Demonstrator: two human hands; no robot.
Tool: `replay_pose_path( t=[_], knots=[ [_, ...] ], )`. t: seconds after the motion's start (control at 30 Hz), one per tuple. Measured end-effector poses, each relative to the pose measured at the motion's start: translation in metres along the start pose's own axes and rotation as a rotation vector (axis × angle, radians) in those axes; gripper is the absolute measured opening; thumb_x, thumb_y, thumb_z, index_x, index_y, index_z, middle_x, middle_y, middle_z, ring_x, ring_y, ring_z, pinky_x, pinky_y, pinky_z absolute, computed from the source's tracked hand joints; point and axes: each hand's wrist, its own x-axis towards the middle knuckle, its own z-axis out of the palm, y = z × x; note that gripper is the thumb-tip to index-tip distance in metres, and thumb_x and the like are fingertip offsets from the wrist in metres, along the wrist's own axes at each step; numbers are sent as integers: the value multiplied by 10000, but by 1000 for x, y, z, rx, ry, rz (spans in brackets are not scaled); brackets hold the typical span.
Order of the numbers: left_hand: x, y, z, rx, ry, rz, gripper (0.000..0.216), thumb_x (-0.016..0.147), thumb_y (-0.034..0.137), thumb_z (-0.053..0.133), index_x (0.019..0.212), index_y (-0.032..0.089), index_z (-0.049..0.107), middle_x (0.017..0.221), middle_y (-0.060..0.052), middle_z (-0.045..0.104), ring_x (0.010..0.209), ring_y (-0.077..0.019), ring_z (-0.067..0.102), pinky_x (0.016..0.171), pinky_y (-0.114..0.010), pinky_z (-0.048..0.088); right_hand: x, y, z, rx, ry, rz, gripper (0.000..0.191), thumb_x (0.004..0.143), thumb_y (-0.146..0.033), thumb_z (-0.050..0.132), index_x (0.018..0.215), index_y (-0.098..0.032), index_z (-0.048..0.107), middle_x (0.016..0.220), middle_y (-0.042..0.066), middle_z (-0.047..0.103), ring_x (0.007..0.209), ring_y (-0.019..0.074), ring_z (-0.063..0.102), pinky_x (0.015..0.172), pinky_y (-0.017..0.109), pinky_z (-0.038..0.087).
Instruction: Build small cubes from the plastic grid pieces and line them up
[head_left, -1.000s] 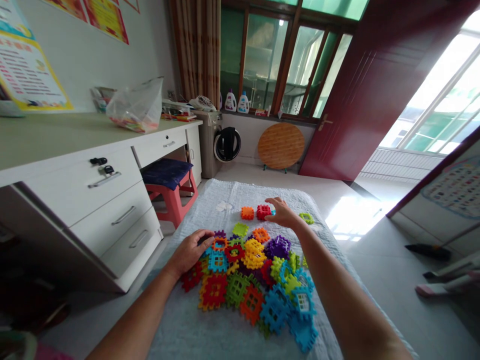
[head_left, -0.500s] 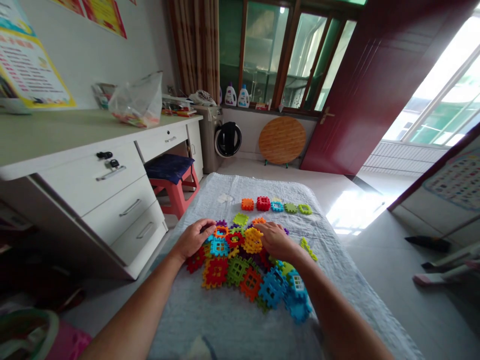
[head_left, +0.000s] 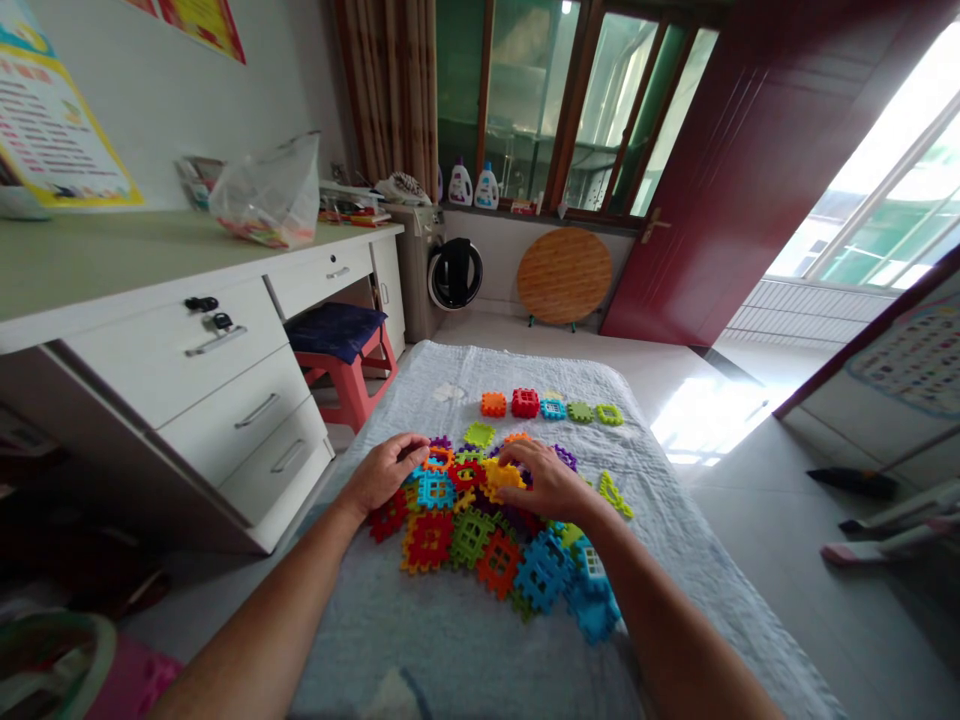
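Observation:
A heap of colourful plastic interlocking building blocks lies on the cloth-covered surface between my hands. My right hand [head_left: 546, 480] curls over the heap, its thumb and fingers around a yellow block [head_left: 496, 480]. At the heap's left edge, my left hand [head_left: 386, 472] rests with slightly bent fingers and a gap at the thumb, beside an orange block [head_left: 438, 459] and a light blue window block [head_left: 436, 490]. Nearer me lie a red block [head_left: 427, 541], a green block [head_left: 472, 536], an orange-red block [head_left: 499, 564] and a blue block [head_left: 543, 570].
Beyond the heap runs a row of blocks, among them a red block [head_left: 526, 403] and a lime frame piece [head_left: 610, 414]. A lime piece [head_left: 615, 495] lies right of my right hand. A white desk [head_left: 225, 375] and a stool [head_left: 341, 335] stand to the left.
My right hand's fingers have spread around the yellow block, which has tilted and shifted slightly left. My left hand stays at the heap's left edge.

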Motion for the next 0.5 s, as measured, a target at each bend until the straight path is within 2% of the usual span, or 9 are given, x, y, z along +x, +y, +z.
replay_pose_path(
  t=[0.1, 0.23, 0.33, 0.5],
  knots=[
    [0, -1, 0, -7, -2, -4, 472, 808, 558, 479, 1046, 182, 637, 1081, -77, 679, 1028, -246, 605, 954, -350, 443, -2, -1, 4, -20, -13, 1, 527, 707, -330, 694, 1196, -224, 526, 1189, 92, 580, 1108, 258, 505, 949, 403, 351],
    [0, -1, 0, -14, -1, 5, 457, 813, 538, 484, 1047, 178, 638, 1078, -72, 680, 1021, -244, 606, 949, -344, 442, 1, -1, 7, 15, -36, -6, 406, 741, -225, 627, 1142, -200, 568, 1074, 75, 640, 990, 213, 581, 872, 332, 417],
    [0, -2, 0, -14, -3, 10, 451, 814, 535, 481, 1041, 180, 640, 1072, -69, 683, 1021, -244, 604, 946, -343, 443, 2, -2, 4, 38, 41, 43, 335, 745, -238, 628, 1078, -219, 600, 993, 44, 666, 890, 189, 612, 791, 294, 441],
    [1, -3, 1, -15, -2, 13, 463, 812, 544, 476, 1040, 176, 641, 1067, -72, 686, 1021, -250, 610, 949, -347, 446, 1, -3, -1, 155, 141, 148, 321, 743, -267, 650, 1057, -221, 604, 845, 6, 680, 749, 161, 621, 702, 269, 454]
  ],
)
